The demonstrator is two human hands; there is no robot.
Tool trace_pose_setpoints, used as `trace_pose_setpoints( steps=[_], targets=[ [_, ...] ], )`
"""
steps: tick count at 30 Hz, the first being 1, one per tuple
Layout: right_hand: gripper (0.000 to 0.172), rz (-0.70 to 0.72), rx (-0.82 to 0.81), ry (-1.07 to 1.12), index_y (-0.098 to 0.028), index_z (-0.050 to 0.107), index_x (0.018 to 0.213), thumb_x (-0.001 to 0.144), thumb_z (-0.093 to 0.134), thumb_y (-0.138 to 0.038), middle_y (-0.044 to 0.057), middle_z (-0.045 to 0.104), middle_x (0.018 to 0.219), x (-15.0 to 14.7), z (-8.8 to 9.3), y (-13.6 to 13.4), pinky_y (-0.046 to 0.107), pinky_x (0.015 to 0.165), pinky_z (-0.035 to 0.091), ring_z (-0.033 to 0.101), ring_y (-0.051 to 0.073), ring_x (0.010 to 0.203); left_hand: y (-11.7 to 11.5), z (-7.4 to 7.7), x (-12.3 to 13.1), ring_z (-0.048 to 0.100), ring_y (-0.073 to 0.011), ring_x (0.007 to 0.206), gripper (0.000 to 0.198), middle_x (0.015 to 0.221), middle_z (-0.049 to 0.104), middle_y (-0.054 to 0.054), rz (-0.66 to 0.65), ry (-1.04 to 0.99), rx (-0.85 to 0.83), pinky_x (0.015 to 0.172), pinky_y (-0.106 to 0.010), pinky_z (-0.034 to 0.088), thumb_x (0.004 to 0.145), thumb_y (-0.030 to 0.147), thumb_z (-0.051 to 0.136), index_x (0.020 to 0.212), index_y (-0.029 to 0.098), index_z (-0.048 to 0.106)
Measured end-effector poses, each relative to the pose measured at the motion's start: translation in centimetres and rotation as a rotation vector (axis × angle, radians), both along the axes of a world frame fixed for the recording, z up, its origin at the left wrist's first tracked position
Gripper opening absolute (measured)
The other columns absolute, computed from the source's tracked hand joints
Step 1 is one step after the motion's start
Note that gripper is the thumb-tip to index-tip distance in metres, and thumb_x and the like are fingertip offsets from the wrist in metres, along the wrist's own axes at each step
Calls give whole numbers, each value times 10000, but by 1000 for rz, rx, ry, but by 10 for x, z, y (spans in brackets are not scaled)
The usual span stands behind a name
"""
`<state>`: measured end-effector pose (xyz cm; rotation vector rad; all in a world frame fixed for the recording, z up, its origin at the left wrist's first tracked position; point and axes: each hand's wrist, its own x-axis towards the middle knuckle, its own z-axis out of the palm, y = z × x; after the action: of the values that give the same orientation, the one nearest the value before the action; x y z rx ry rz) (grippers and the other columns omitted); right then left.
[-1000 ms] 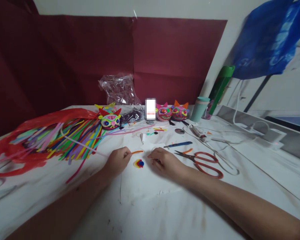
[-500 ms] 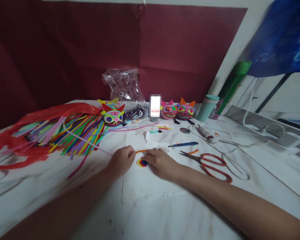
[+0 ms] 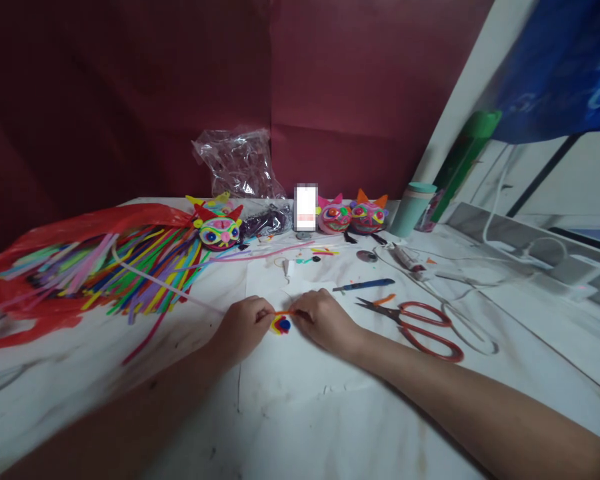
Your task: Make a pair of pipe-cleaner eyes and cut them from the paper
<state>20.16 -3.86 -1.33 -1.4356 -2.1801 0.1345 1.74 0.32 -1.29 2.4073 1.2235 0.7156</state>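
Observation:
An orange pipe cleaner stretches in a short span between my two hands. My left hand pinches its left end, fingers closed. On the other side, my right hand grips it between thumb and fingers. Just below the span, a small coiled piece in yellow, red and blue lies on white paper. Whether the pipe cleaner touches that piece I cannot tell. A small white glue tube stands beyond my hands.
Red-handled scissors, a blue craft knife and an orange scrap lie right. Many-coloured pipe cleaners spill from a red bag at left. Decorated animal heads, a green cup and cables are further back.
The orange pipe cleaner now sits closer above the coiled piece, which shows more fully from behind my right hand. The view has shifted slightly.

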Motion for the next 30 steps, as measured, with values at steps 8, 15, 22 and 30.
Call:
trace_pose_setpoints(
  steps=[8,15,22,30],
  targets=[
    [188,-73,4,-75,-156,711,789,805,547,-66,60,641,738,-10,0,0,267,718,409,568,173,748,0,-2,6,540,-142,624,154,643,594,2,34,107,52,591,-243,359,757,103,495,681,184,602],
    [171,-110,-27,-100,-159,696,836,805,546,-83,77,645,828,-7,-4,1,308,768,370,552,201,840,3,-3,3,570,-139,676,157,698,611,-7,11,121,58,631,-235,381,770,102,490,683,182,595],
    [206,-46,-70,-68,-172,703,841,800,536,-58,56,682,804,-8,-2,0,315,778,334,585,186,827,4,-3,3,586,-137,704,189,730,602,-9,-6,108,42,661,-234,410,769,82,493,672,179,623],
    [214,-48,-132,-24,-177,711,788,751,550,-42,53,702,797,-4,3,-3,327,772,331,600,196,826,7,0,-1,609,-159,753,251,773,623,-37,-75,103,-18,705,-255,435,773,71,475,766,167,706]
  ],
)
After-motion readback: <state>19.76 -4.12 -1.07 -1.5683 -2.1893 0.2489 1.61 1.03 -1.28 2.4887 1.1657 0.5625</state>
